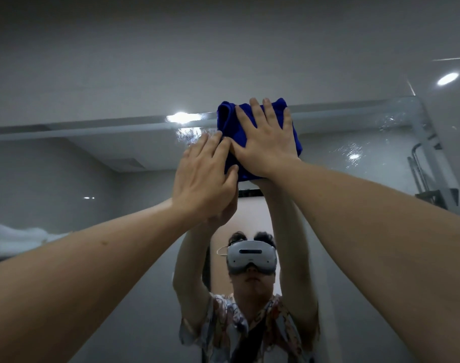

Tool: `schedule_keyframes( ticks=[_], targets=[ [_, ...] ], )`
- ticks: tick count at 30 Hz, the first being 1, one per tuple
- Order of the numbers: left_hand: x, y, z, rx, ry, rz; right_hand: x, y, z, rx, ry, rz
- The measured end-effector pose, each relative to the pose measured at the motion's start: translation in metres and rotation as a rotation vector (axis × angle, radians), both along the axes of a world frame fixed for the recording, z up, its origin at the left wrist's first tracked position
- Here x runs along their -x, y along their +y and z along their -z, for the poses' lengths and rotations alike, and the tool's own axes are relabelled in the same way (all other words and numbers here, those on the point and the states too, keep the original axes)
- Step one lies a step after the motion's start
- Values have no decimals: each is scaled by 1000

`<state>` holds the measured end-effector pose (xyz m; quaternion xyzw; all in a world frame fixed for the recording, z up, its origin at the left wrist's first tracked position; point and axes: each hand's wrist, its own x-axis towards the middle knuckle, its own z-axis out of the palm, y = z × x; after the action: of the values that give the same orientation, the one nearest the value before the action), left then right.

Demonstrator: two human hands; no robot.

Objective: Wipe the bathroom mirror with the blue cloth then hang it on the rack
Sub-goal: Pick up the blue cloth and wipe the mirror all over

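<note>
1. Two bare forearms reach up from the lower corners and converge near the centre.
2. Left hand (204, 176): fingers straight and slightly spread, fingertips resting on the lower left edge of the cloth; it grasps nothing and lies flat, thumb against the cloth's edge.
3. Right hand (269, 142): palm flat, fingers straight and fanned, pressing the cloth against the glass; nothing is clenched.
4. Cloth (227, 119): deep blue, soft, nappy fabric folded into a thick rough rectangle, with a rolled fold on its left side. It lies at the top edge of the mirror, under both hands.
5. Mirror (92, 163): smooth, glossy pane with a straight upper edge; wet streaks and droplets glint beside the cloth and towards the right corner.
6. Reflection: a person in a patterned short-sleeved shirt and a white headset (252, 256), arms raised.
7. Wall (171, 48): pale grey, glossy and flat above the mirror, carrying bright oval reflections of lights.
</note>
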<state>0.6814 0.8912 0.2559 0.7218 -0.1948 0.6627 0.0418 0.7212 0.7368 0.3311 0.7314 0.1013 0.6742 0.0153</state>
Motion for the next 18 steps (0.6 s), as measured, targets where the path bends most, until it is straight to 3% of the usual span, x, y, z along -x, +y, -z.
schedule_keyframes(
  ticks=[10, 18],
  targets=[
    [-8, -40, 10, 8, 23, -43, 3, -73, 4, -55, 16, 22],
    [-9, -57, 24, 8, 43, -56, 1, -83, 15, -89, 2, 10]
  ],
)
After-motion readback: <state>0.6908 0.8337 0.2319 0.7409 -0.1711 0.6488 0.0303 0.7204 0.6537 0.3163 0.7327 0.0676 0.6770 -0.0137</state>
